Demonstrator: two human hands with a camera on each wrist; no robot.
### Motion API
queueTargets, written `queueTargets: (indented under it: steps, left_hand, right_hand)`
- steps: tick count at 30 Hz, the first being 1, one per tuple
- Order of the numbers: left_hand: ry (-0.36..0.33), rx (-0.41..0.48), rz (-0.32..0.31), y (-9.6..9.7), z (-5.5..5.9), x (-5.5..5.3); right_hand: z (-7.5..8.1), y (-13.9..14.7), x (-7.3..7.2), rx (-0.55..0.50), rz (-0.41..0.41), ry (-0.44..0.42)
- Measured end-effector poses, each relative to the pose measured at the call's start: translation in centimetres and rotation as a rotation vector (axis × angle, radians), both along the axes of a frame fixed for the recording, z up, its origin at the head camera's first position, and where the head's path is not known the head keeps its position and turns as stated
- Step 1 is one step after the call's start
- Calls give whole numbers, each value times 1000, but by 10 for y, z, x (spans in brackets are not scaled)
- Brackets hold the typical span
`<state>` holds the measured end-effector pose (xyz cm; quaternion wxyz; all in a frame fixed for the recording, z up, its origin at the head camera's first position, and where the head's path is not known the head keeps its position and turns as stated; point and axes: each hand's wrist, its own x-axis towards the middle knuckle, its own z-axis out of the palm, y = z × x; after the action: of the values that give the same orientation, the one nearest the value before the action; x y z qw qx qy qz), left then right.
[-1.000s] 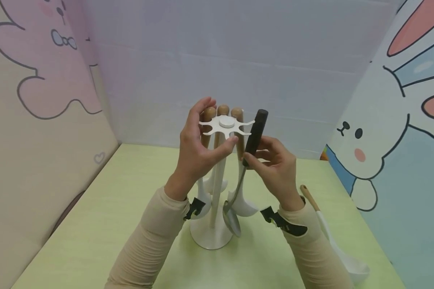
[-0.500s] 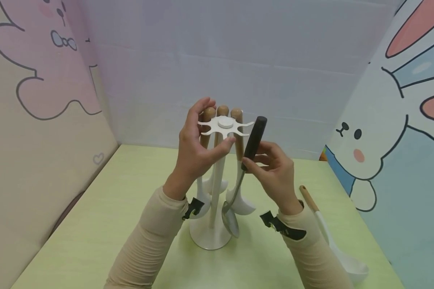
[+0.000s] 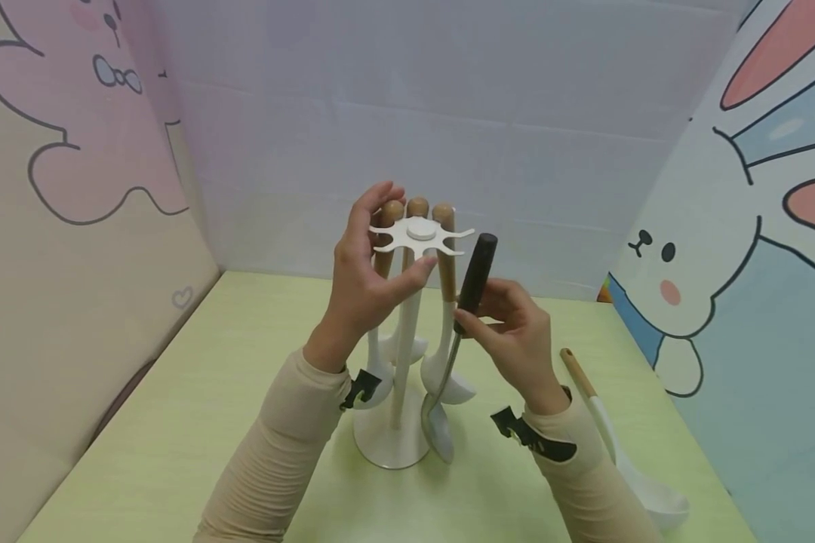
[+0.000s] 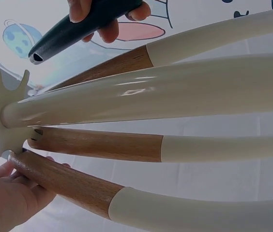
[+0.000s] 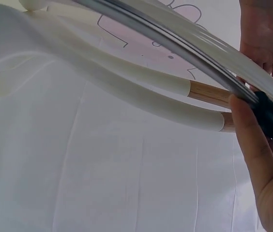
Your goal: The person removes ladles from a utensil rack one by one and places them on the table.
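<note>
A white utensil rack (image 3: pixel 401 377) with a hooked top stands on the table, several wooden-handled white utensils hanging at its back and sides. My left hand (image 3: pixel 373 275) grips the rack's top, thumb in front and fingers behind, beside a wooden handle (image 4: pixel 68 179). In my right hand (image 3: pixel 516 332) a metal spoon (image 3: pixel 477 279) is pinched near the lower end of its black handle. The handle leans right, its top just right of the hooks and apart from them. Low down, the spoon's bowl (image 3: pixel 438 434) hangs in front of the rack's round base. In the right wrist view, fingertips (image 5: pixel 245 113) press the handle.
A white ladle (image 3: pixel 604 422) with a wooden handle lies on the table at the right, partly behind the right forearm. A pale backdrop (image 3: pixel 448 98) rises behind the green table (image 3: pixel 244 339). Cartoon-printed walls stand at both sides.
The right hand has lowered the spoon; its handle top went from beside the hooks to slightly below them. The left hand keeps its grip on the rack top.
</note>
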<state>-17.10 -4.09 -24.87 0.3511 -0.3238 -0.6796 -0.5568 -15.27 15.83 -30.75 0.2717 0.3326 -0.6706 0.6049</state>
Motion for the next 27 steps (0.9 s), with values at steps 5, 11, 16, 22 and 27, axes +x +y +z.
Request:
queueTargets:
  steps: [5,11,16,22,27]
  left_hand:
    - [2,1,-2,-2,-1,-2]
    - [-4,5,-16,-4,-1,-3]
    - [1,6,-18,-5,-1,-4]
    - [-3,19,-47,-7,-2,-6]
    - [-15,49,-96,-9,-1,-9]
  right_hand:
    - [-2,0,3,3,11,-19]
    - [-3,1,6,-5,14,-30]
    - [-3,4,8,13,11,-36]
    - [-4,6,10,55,-22,-39]
    - [-1,8,12,85,-48,-37]
